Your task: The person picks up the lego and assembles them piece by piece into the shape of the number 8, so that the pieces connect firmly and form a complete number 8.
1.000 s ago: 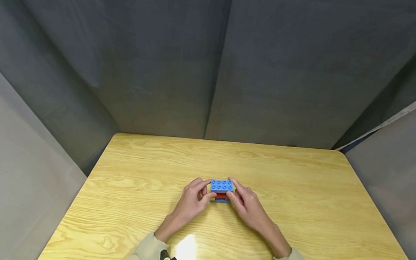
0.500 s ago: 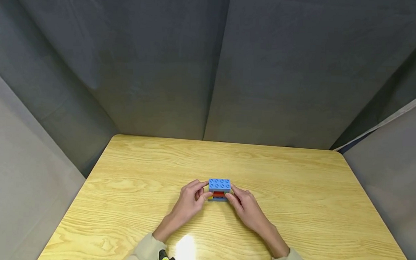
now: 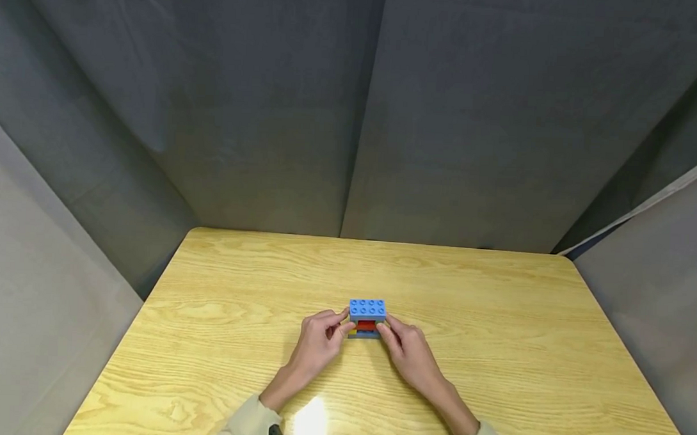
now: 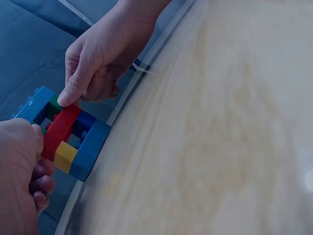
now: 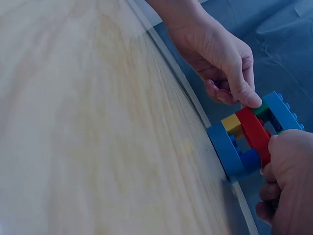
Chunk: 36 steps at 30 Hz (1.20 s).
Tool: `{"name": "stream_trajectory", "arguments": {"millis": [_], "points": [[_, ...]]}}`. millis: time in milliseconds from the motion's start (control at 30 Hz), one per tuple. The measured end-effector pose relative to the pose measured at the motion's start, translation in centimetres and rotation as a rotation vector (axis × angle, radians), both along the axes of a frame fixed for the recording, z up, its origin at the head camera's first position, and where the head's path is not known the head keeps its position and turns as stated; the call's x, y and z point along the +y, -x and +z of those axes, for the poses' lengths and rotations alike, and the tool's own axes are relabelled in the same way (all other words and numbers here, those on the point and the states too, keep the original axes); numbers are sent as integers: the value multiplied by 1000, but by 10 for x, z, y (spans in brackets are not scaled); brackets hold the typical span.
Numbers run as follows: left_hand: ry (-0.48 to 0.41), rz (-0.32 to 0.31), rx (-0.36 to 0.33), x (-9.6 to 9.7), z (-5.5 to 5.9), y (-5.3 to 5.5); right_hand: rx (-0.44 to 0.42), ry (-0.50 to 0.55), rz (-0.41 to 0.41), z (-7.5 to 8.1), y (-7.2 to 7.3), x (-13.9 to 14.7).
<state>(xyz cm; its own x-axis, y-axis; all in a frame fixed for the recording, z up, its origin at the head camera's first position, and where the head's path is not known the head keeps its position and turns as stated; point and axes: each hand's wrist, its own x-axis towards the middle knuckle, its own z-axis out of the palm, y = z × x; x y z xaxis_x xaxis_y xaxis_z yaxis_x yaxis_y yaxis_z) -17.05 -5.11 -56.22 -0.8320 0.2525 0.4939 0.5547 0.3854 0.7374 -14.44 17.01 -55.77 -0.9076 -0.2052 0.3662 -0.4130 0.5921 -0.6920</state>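
Observation:
A small stack of toy building bricks stands on the wooden table. A long blue brick with studs forms its top. Under it are small green bricks, then a long red brick. A yellow brick and a small dark blue brick sit below that, on a long blue bottom brick. My left hand pinches the stack's left end between thumb and index finger. At the right end my right hand pinches it likewise, its thumb near the green and red bricks.
Dark grey curtains hang behind the table's far edge. Lighter grey panels stand on the left and right. A bright light reflection lies on the tabletop near the left forearm.
Both index fingers have slid from the top blue brick's far corners down to the stack's sides. The stack shows a slight shift left and stays upright between the hands.

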Motion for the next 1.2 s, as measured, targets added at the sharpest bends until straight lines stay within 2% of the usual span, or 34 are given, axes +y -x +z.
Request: {"name": "stream_trajectory", "arguments": {"millis": [167, 333, 700, 867, 967, 1100, 1200], "points": [[-21, -11, 4, 1, 1, -2, 2, 49, -1, 0, -3, -4], [-39, -15, 10, 2, 1, -3, 44, 67, -31, 0, -4, -6], [-11, 8, -22, 2, 2, -8, 37, 95, -115, -2, -6, -11], [-1, 13, -26, 2, 4, -7, 79, 19, -111, 0, -6, -12], [3, 20, -18, 2, 4, -5, 73, -46, -97, 1, -6, -11], [9, 20, -14, 2, 5, -3, 46, -77, -96, 3, -6, -11], [17, 1, -30, 3, 4, -2, 62, -88, -110, 4, -6, -11]]}}
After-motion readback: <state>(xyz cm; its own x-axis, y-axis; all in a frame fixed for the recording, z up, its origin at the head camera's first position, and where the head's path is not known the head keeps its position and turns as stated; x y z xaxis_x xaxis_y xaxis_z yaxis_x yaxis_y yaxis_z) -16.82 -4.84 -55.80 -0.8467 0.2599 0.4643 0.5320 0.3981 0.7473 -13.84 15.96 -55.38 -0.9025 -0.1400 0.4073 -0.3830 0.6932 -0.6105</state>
